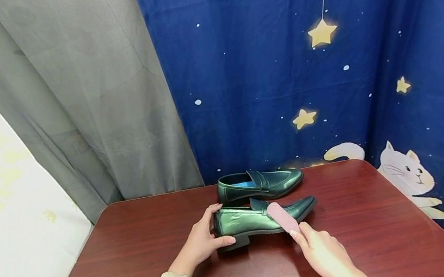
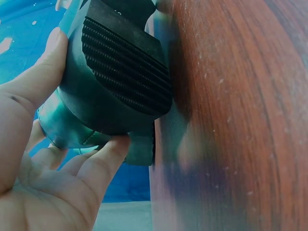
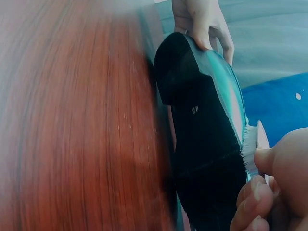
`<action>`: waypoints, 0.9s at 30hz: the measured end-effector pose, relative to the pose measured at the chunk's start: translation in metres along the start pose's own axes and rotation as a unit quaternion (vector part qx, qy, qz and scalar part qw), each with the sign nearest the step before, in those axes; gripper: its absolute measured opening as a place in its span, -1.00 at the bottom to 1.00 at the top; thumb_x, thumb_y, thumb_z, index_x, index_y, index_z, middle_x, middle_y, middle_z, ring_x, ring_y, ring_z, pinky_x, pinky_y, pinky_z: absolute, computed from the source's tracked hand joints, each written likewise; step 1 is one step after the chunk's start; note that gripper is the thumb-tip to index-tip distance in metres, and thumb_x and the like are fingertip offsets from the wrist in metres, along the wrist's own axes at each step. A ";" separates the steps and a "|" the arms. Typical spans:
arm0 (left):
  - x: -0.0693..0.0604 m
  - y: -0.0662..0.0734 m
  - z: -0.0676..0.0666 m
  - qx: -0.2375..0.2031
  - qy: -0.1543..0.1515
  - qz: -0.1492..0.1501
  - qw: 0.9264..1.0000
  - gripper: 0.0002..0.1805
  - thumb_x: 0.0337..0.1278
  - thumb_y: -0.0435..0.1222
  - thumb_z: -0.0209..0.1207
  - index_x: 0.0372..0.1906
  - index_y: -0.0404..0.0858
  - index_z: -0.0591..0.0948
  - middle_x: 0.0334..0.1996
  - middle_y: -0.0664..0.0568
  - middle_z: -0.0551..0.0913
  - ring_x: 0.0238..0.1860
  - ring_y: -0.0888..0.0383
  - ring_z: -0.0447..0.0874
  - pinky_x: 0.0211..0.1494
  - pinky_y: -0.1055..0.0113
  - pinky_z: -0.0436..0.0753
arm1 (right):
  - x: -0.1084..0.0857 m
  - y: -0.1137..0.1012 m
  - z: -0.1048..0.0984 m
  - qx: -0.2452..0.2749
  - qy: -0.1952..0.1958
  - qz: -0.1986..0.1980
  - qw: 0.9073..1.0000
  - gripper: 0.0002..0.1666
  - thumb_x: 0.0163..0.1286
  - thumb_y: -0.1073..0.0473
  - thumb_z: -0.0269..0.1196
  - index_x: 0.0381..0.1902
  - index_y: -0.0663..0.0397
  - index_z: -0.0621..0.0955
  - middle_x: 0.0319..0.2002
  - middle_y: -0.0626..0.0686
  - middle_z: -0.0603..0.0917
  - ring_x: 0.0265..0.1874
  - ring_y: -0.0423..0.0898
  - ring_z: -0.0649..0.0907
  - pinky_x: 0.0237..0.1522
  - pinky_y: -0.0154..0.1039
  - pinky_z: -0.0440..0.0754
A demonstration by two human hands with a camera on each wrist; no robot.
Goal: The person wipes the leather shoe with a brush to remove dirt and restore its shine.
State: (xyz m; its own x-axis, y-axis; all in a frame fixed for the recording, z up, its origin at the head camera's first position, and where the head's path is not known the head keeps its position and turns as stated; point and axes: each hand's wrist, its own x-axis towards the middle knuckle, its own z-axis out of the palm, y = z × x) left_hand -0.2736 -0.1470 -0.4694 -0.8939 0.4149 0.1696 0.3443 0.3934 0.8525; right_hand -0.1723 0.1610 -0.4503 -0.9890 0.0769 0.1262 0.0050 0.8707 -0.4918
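Your left hand (image 1: 203, 239) grips the near shoe (image 1: 247, 221) at the heel. Your right hand (image 1: 321, 246) holds a pink brush (image 1: 282, 217) against its side. Beyond both grips stands the far shoe (image 1: 281, 180).

The shoes (image 1: 240, 221) are shiny dark green. The brush (image 1: 282, 217) is pink, its bristles (image 3: 249, 147) white. Yellow stars (image 1: 322, 33) dot the blue curtain (image 1: 245, 59).

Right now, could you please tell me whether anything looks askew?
Only the nearer shoe looks askew: it tilts, its sole exposed in both wrist views, though the left hand holds its heel. I see no spill.
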 end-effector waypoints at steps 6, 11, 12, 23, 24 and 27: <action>-0.001 0.001 0.000 -0.005 -0.002 -0.002 1.000 0.05 -0.13 -0.15 0.58 0.50 -0.09 0.24 0.29 -0.16 0.55 0.21 0.00 0.63 0.08 0.21 0.71 | 0.002 0.011 -0.006 0.002 -0.003 0.015 1.000 -0.71 0.54 -0.14 0.12 -0.34 -0.15 0.45 -0.64 -0.05 0.43 -0.61 -0.06 0.48 -0.54 -0.10 0.32; -0.002 0.002 0.000 -0.012 -0.002 0.005 1.000 0.03 -0.15 -0.15 0.59 0.47 0.02 0.26 0.30 -0.15 0.55 0.20 0.03 0.63 0.07 0.25 0.71 | 0.003 0.019 -0.010 0.001 -0.007 0.024 1.000 -0.72 0.54 -0.12 0.13 -0.34 -0.15 0.45 -0.63 -0.04 0.42 -0.60 -0.06 0.47 -0.53 -0.10 0.33; -0.003 0.002 0.001 -0.012 -0.002 0.005 1.000 0.03 -0.16 -0.15 0.59 0.47 0.04 0.27 0.29 -0.15 0.55 0.19 0.04 0.64 0.07 0.25 0.71 | 0.003 0.020 -0.010 0.001 -0.007 0.025 1.000 -0.72 0.54 -0.12 0.13 -0.34 -0.14 0.45 -0.63 -0.04 0.43 -0.59 -0.05 0.47 -0.53 -0.10 0.33; -0.003 -0.001 0.002 0.009 0.005 0.008 1.000 0.02 -0.18 -0.14 0.60 0.45 0.09 0.28 0.23 -0.14 0.61 0.15 0.06 0.65 0.05 0.30 0.70 | 0.004 0.030 -0.014 0.000 -0.008 0.031 0.999 -0.72 0.56 -0.14 0.10 -0.28 -0.12 0.48 -0.63 -0.03 0.43 -0.59 -0.05 0.48 -0.53 -0.09 0.33; -0.003 -0.001 0.002 0.012 0.006 0.009 1.000 0.02 -0.18 -0.14 0.60 0.45 0.09 0.29 0.23 -0.14 0.61 0.14 0.06 0.65 0.04 0.30 0.70 | 0.004 0.031 -0.014 -0.001 -0.009 0.034 0.999 -0.71 0.56 -0.14 0.10 -0.28 -0.12 0.48 -0.62 -0.02 0.43 -0.59 -0.04 0.48 -0.53 -0.09 0.33; -0.003 -0.001 0.002 0.020 0.007 0.015 1.000 0.02 -0.19 -0.14 0.60 0.44 0.07 0.30 0.21 -0.14 0.62 0.12 0.05 0.66 0.02 0.30 0.70 | 0.005 0.034 -0.015 -0.002 -0.010 0.041 0.999 -0.69 0.56 -0.15 0.08 -0.29 -0.11 0.47 -0.61 0.00 0.46 -0.58 -0.03 0.50 -0.54 -0.08 0.34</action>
State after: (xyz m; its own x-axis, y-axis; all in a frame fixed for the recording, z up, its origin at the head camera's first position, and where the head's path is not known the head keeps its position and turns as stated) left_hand -0.2710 -0.1468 -0.4721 -0.8874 0.4148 0.2014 0.3810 0.4135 0.8270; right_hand -0.1745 0.1984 -0.4534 -0.9882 0.1374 0.0679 0.0860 0.8639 -0.4963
